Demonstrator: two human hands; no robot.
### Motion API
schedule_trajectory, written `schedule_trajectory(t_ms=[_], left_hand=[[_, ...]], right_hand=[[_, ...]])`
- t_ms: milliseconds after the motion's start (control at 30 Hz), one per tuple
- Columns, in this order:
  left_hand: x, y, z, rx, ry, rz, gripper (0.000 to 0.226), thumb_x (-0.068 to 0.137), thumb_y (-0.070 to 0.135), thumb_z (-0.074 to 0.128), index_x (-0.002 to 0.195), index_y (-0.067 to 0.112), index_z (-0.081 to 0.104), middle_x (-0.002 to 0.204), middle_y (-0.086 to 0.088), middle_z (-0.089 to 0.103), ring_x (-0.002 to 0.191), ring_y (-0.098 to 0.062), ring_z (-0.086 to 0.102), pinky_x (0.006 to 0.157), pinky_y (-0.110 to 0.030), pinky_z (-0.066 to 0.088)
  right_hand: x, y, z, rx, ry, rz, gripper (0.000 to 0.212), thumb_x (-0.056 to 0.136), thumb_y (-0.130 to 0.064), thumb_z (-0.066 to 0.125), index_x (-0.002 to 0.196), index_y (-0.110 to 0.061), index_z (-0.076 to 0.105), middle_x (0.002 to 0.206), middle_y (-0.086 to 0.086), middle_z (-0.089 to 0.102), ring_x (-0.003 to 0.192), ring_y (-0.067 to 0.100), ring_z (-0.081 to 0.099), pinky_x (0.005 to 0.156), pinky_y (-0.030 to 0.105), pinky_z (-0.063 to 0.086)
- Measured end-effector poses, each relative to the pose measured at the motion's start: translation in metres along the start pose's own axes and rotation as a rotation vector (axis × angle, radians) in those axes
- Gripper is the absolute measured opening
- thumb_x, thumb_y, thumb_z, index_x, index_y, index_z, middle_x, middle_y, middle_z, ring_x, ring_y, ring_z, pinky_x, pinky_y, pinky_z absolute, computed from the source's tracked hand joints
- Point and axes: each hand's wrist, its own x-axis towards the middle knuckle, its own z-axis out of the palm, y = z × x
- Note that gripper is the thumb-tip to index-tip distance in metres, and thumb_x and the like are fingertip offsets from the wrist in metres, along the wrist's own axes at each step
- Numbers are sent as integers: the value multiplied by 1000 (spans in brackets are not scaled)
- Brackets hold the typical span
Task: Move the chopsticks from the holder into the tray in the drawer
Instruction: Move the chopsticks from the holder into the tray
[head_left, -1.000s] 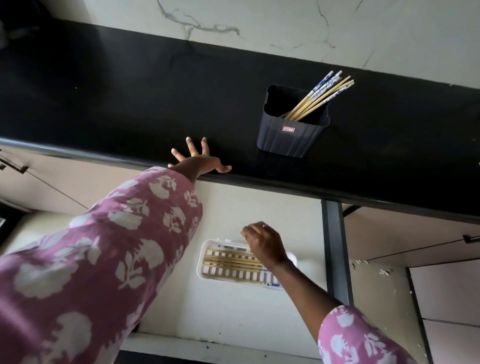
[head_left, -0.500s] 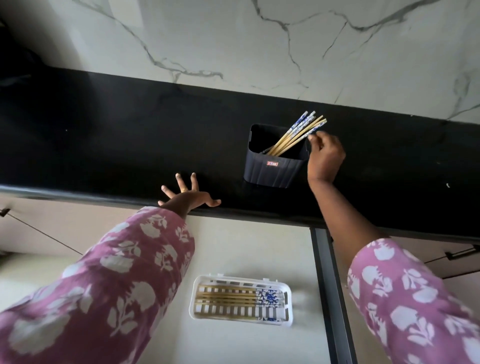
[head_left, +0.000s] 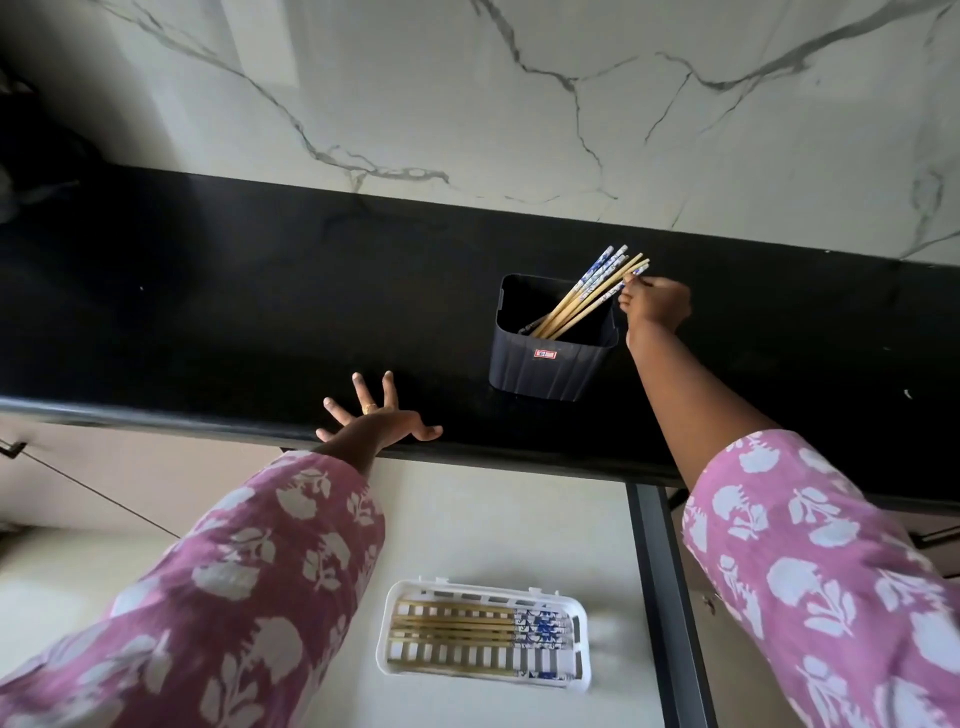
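A dark ribbed holder stands on the black counter and has several bamboo chopsticks with blue-and-white tops leaning to the upper right. My right hand is just right of the holder, its fingertips pinched on the top end of one chopstick. My left hand rests flat on the counter's front edge with fingers spread and holds nothing. Below, in the open drawer, a white slotted tray has several chopsticks lying lengthwise in it.
The black counter runs across the view under a white marble wall. The pale drawer floor surrounds the tray, and a dark vertical rail borders it on the right. Cabinet fronts with handles sit at both sides.
My right hand rose from the tray in the drawer to the holder and closed its fingertips on a chopstick top. The view tilted upward; my left hand stayed on the counter edge.
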Motion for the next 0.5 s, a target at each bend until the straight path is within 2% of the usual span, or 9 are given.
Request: schedule_trajectory(t_ms=[33, 100, 267, 367, 500], left_hand=[[0, 0, 0, -11, 3, -7, 105, 72, 77, 50, 148, 39, -12, 157, -3, -22, 136, -51, -26, 109, -66, -4], [1, 0, 1, -35, 10, -20, 105, 72, 76, 53, 146, 42, -14, 156, 1, -26, 136, -50, -25, 108, -68, -2], [1, -1, 3, -59, 12, -17, 104, 72, 76, 53, 145, 44, -14, 156, 3, -27, 137, -48, -25, 108, -67, -3], [0, -1, 5, -94, 45, -12, 107, 72, 72, 58, 144, 45, -17, 154, 6, -31, 138, -46, -27, 108, -67, -5], [-5, -3, 12, -170, 132, 10, 107, 72, 67, 63, 145, 46, -13, 153, 9, -33, 138, -39, -31, 109, -64, -10]], right_hand=[[0, -1, 0, 30, 7, 24, 19, 82, -5, 69, 95, 9, 69, 53, 2, 56, 41, 2, 51, 44, 14, 49], [-2, -3, -2, 68, 16, 51, 17, 81, -3, 67, 93, 8, 69, 53, 3, 55, 39, 2, 51, 42, 14, 47], [-8, -13, -12, 99, 106, 32, 14, 76, -6, 64, 83, 4, 71, 49, 1, 55, 35, 1, 50, 49, 21, 51], [-12, -24, -22, 121, 165, 1, 15, 74, -8, 63, 78, 4, 71, 49, 1, 55, 42, 8, 52, 59, 30, 54], [-24, -41, -44, 171, 224, -57, 13, 72, -9, 62, 75, 1, 70, 53, 4, 59, 51, 17, 57, 62, 34, 52]])
